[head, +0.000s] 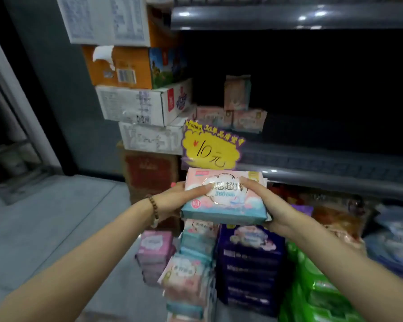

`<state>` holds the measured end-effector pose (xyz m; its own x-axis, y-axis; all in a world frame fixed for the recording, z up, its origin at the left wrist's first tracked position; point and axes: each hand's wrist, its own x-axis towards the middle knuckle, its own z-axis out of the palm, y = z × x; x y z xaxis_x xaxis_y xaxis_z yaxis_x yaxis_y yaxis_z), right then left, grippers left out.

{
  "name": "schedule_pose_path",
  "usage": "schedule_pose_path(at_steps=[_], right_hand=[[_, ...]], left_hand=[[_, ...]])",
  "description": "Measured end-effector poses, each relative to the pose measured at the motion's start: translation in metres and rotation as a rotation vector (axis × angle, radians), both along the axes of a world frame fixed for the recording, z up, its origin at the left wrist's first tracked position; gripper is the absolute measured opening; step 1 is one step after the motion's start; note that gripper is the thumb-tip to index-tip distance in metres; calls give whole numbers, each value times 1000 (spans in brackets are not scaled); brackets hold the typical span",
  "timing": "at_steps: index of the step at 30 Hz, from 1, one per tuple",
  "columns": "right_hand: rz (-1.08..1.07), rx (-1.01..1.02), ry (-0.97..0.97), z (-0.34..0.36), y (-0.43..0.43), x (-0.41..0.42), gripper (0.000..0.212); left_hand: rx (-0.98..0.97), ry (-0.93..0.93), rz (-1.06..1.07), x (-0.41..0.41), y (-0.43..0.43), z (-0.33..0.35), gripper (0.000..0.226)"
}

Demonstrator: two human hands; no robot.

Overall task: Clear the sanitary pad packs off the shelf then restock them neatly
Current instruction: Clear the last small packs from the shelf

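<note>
The left grip (177, 202) and right grip (263, 203) both clasp a pink-and-teal plastic-wrapped sanitary pad pack (221, 211) by its ends, thumbs across its printed face, just below the yellow cloud-shaped price sign (209, 148). Above and behind that sign, three pale pink packs (236, 108) sit on the dark grey metal shelf (323, 159), one upright on two lying. Below the sign stand mixed stacks of packs (196, 270).
</note>
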<state>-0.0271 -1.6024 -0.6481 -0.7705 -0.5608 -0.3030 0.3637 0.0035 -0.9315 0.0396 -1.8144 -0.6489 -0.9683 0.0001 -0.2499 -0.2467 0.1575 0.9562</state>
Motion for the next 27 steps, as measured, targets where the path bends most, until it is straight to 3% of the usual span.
schedule_pose_path(at_steps=[2, 9, 14, 16, 20, 23, 27], right_hand=[[17, 20, -65, -28, -7, 15, 31], [84, 147, -277, -134, -31, 68, 57], [147, 169, -460, -203, -31, 102, 47], [163, 170, -539, -225, -28, 114, 34], [178, 230, -583, -261, -27, 128, 44], [112, 206, -595, -280, -28, 131, 35], [47, 165, -582, -295, -32, 120, 43]], left_hand=[[46, -98, 27, 19, -9, -28, 46], [82, -521, 107, 70, -43, -131, 36], [24, -778, -114, 104, -61, -209, 99], [10, -830, -209, 108, -62, -236, 102], [-29, -915, -315, 110, -60, -270, 96], [-39, -897, -233, 109, -55, -281, 100], [11, -836, -85, 101, -52, -282, 93]])
